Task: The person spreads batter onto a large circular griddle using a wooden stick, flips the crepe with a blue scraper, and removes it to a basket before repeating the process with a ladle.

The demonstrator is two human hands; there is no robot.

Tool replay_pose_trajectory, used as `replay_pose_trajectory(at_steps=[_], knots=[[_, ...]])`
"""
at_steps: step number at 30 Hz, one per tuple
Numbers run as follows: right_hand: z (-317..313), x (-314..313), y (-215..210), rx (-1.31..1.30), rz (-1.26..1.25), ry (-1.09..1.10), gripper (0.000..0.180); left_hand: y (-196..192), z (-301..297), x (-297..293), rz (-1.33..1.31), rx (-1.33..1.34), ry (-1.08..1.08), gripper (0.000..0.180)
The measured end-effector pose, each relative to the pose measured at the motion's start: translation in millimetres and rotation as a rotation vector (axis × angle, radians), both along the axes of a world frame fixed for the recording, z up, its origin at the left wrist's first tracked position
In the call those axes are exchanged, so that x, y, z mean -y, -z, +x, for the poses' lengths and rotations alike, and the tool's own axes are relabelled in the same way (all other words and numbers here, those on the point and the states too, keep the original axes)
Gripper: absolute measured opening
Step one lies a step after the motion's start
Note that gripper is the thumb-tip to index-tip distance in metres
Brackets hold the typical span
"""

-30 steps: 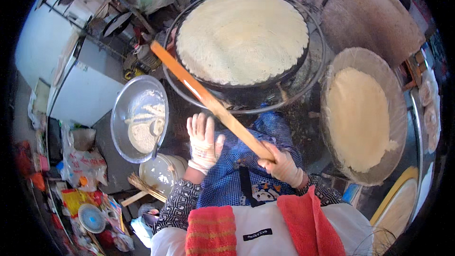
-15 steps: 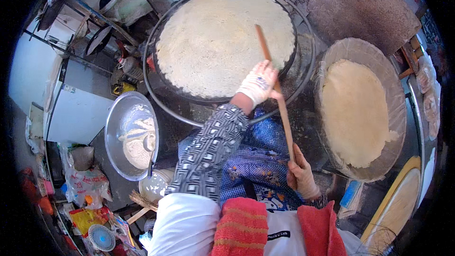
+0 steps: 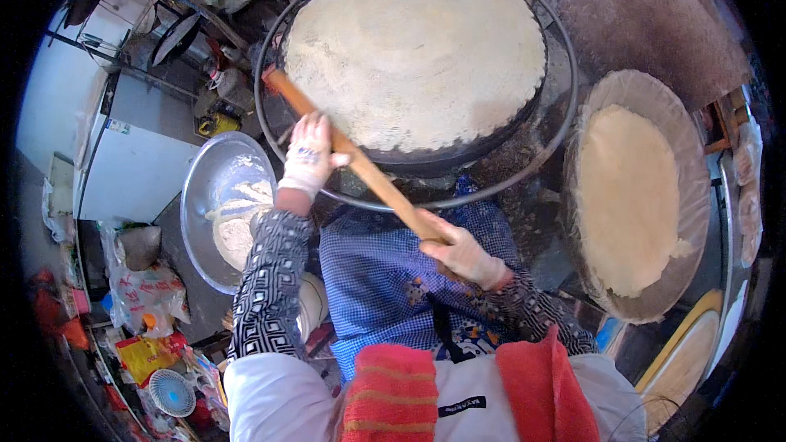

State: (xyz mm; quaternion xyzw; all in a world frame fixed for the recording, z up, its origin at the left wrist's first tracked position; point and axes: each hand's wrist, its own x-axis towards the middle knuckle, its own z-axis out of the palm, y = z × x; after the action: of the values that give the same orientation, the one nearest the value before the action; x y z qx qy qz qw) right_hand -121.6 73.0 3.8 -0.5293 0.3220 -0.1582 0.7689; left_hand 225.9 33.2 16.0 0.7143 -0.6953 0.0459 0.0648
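Observation:
A long flat wooden stick (image 3: 372, 178) slants across the near left side of a large round griddle (image 3: 458, 153). Its far end lies by the griddle's left edge. My left hand (image 3: 309, 152), in a pale glove, is closed around the stick's upper part. Lower down, my right hand (image 3: 465, 255), also gloved, grips its near end in front of my blue checked apron. A thin, pale sheet of batter (image 3: 417, 49) covers the griddle, with a ragged rim. Around the griddle runs a metal ring rail (image 3: 563, 135).
To the left stands a metal bowl (image 3: 196, 233) of pale batter. On the right, a large round flatbread (image 3: 629, 196) lies in a plastic-lined basket (image 3: 696, 155). A wooden-edged round board (image 3: 684, 352) leans at lower right. Bags and a small basket (image 3: 172, 393) crowd the lower left.
Both hands have moved left, the right one also upward. The stick has swung from the griddle's right side to its left. The batter surface looks smoother, and the view has shifted slightly.

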Motion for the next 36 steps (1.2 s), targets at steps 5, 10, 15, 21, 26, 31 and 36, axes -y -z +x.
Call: replay_pose_trajectory(at_steps=[5,10,15,21,26,31,36], knots=[[-2.8,-36.6,4.0,-0.116,-0.519,-0.173,0.061,-4.2,4.5,-113.0,-0.029,0.051,-0.036,0.093],[-114.4,-87.0,-8.8,-0.362,-0.541,0.091,0.061,-40.7,-112.1,-56.8,-0.106,-0.125,0.211,0.107],[-152.3,-121.2,-16.3,-0.243,-0.085,0.586,0.069,-51.1,-218.9,62.2,-0.214,-0.14,0.62,0.105],[-118.6,-100.4,-33.0,0.029,0.351,0.442,0.075,-15.5,-198.4,70.2,0.134,-0.004,0.505,0.102],[-81.9,-79.9,-31.1,0.075,0.458,0.259,0.072,-4.2,-118.1,24.8,0.09,0.022,0.285,0.099],[-28.0,-60.4,-22.2,0.024,0.293,0.045,0.065,4.2,-25.2,-25.9,-0.027,0.155,0.128,0.093],[-31.7,-81.0,-19.0,-0.095,0.011,-0.066,0.057,-22.4,-25.9,-101.4,-0.112,0.17,0.072,0.077]])
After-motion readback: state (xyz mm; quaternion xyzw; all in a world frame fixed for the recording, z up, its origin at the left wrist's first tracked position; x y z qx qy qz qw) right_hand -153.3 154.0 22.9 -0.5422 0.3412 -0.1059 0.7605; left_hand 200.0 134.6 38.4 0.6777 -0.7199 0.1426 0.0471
